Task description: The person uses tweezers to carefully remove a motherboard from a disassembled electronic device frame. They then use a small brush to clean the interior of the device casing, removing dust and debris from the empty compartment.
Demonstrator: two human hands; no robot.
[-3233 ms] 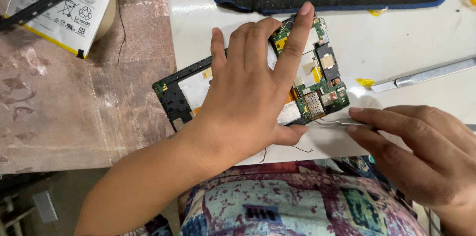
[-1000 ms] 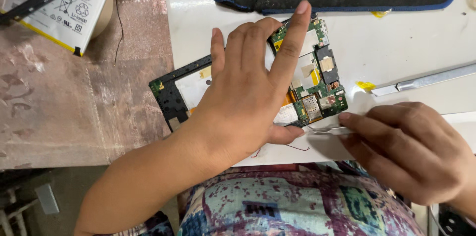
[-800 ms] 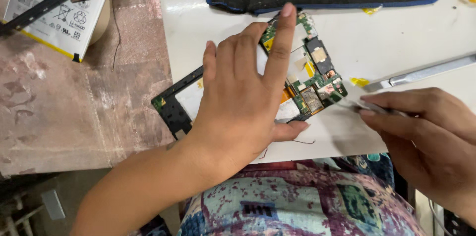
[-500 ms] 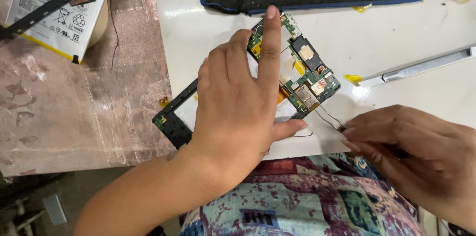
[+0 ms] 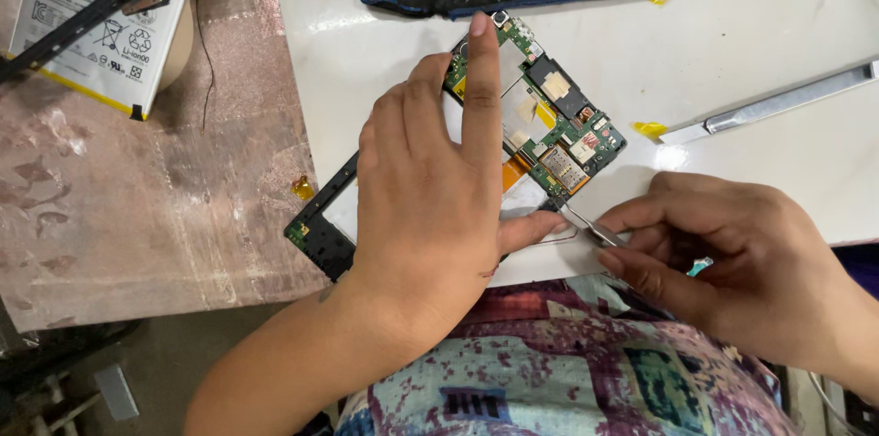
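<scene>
The opened tablet lay near the front edge of the white tabletop, and it had slid a little toward the person over the last second. The left hand stayed spread flat on it, fingers open, pinning it down. The right hand, just right of the tablet's near corner, had drawn back and closed again on thin tweezers, their tips now touching the green board's lower corner, so the picking there looked to be going on

Opened tablet, green circuit board exposed, lies angled on white table.
</scene>
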